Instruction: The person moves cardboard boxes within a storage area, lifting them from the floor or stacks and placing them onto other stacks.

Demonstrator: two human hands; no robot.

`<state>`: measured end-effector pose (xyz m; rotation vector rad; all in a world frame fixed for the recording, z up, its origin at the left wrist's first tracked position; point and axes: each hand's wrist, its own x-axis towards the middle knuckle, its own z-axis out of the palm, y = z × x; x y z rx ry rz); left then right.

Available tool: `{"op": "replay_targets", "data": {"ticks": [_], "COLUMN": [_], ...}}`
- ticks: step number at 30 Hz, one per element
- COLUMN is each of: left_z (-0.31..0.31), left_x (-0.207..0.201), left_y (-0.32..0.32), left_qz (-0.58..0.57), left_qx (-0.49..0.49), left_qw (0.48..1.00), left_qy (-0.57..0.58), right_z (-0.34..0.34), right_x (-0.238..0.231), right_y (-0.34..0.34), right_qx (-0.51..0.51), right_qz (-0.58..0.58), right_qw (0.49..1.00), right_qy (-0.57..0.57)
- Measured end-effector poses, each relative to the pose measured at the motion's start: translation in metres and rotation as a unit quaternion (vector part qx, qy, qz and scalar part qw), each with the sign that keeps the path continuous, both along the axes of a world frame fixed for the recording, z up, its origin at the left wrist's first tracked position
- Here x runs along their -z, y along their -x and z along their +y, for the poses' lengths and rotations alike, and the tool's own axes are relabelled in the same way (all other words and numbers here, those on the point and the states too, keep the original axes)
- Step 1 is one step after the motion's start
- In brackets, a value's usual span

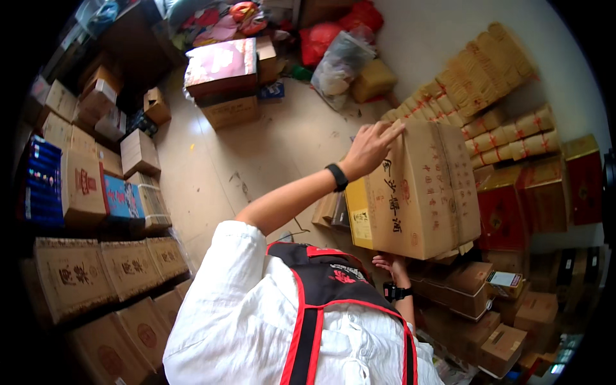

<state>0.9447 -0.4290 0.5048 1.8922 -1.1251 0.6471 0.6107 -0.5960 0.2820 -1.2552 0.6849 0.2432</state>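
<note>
A large brown cardboard carton (420, 192), bound with a strap and printed with dark characters, sits in front of me to the right. It has a yellow panel on its left side. My left hand (373, 149) reaches across and grips its far left corner, fingers lying over the edge. Just below the near edge is my right hand (390, 263), palm turned up and its visible fingers apart. Whether those fingers touch the underside cannot be made out. What bears the carton's weight is mostly hidden beneath it.
Rows of cartons (77, 273) line the left side. A maroon-topped box (221, 64) stands on another carton ahead, near plastic bags (340, 67). Tied yellow paper bundles (491, 70) lean on the right wall, above red boxes (504, 212). Smaller cartons (504, 350) fill the lower right.
</note>
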Motion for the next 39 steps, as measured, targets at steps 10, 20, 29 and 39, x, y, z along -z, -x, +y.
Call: {"op": "replay_targets", "data": {"ticks": [10, 20, 29, 39], "left_z": [0.229, 0.254, 0.129, 0.061], "left_x": [0.243, 0.264, 0.293, 0.343], "left_y": [0.199, 0.527, 0.75, 0.909], "left_qz": [0.343, 0.444, 0.414, 0.412], "left_qx": [-0.239, -0.651, -0.758, -0.788], "left_qw": [0.902, 0.61, 0.456, 0.321], "left_qy": [-0.108, 0.077, 0.216, 0.326], "right_z": [-0.016, -0.049, 0.051, 0.169], "right_x": [0.029, 0.033, -0.008, -0.004], "right_y": [0.023, 0.063, 0.057, 0.143], "right_qx": [-0.304, -0.567, -0.74, -0.821], "right_qz": [-0.109, -0.198, -0.325, -0.377], "right_qw": [0.919, 0.761, 0.515, 0.324], "right_qy": [0.226, 0.245, 0.285, 0.281]}}
